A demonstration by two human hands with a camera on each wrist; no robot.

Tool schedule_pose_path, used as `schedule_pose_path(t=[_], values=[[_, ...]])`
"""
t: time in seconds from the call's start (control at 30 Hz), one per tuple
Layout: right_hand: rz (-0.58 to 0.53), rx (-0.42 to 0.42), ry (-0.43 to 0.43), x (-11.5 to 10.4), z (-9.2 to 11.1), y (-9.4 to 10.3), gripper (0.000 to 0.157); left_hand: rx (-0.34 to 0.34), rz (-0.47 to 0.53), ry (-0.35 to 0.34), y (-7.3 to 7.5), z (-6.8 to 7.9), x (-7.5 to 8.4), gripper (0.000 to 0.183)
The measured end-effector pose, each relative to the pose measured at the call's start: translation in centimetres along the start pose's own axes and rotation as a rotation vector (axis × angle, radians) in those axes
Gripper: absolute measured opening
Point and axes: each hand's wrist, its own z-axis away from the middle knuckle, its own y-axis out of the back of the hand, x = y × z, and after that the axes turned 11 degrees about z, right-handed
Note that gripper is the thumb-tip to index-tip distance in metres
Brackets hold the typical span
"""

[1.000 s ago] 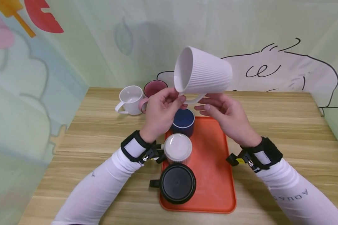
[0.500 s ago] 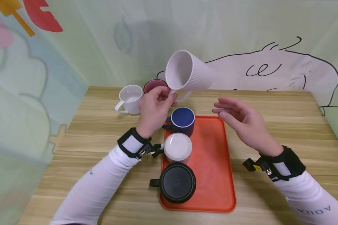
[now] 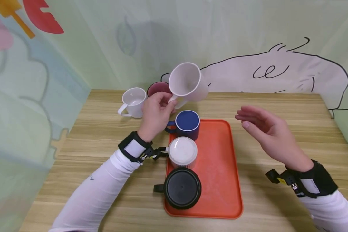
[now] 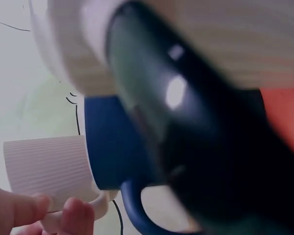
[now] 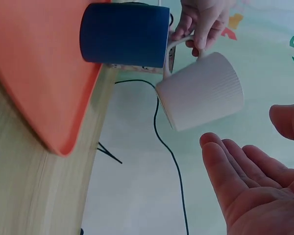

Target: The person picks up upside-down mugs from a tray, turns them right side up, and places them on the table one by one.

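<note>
My left hand (image 3: 156, 112) pinches the handle of a white ribbed mug (image 3: 188, 82) and holds it up behind the tray, tilted so its mouth faces me. In the right wrist view the same mug (image 5: 203, 93) hangs from the left fingers by its handle. My right hand (image 3: 268, 132) is held in the air right of the tray, fingers straight and nothing in them. Just below the held mug, a navy mug (image 3: 187, 124) stands on the orange tray (image 3: 217, 180), its handle pointing left.
Further forward along the tray's left side are an upside-down white mug (image 3: 182, 151) and an upside-down black mug (image 3: 182, 188). Behind my left hand, a white mug (image 3: 134, 101) and a pink mug (image 3: 159, 87) stand on the wooden table (image 3: 84, 161) near the curtain (image 3: 235, 29).
My right hand has let go of the white ribbed mug and moved right, toward me. My left hand has brought the mug leftward and lower, turning its mouth more toward me.
</note>
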Motion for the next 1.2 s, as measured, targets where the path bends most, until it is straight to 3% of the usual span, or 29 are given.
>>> schedule_pose_path(t=[0.3, 0.63, 1.0, 1.2], values=[[0.095, -0.018, -0.024, 0.9, 1.3, 0.8, 0.043, -0.049, -0.139, 0.041, 0.5, 0.0, -0.5, 0.018], [0.115, -0.036, -0.057, 1.6, 2.4, 0.9, 0.043, -0.048, -0.353, -0.048, 0.2, 0.2, -1.6, 0.017], [0.133, -0.053, -0.074, 2.1, 3.2, 0.8, 0.042, -0.079, -0.330, 0.002, -0.2, 0.7, -2.2, 0.017], [0.138, -0.060, -0.080, 2.2, 3.4, 0.8, 0.042, -0.074, -0.341, -0.006, -0.4, 0.8, -2.4, 0.017]])
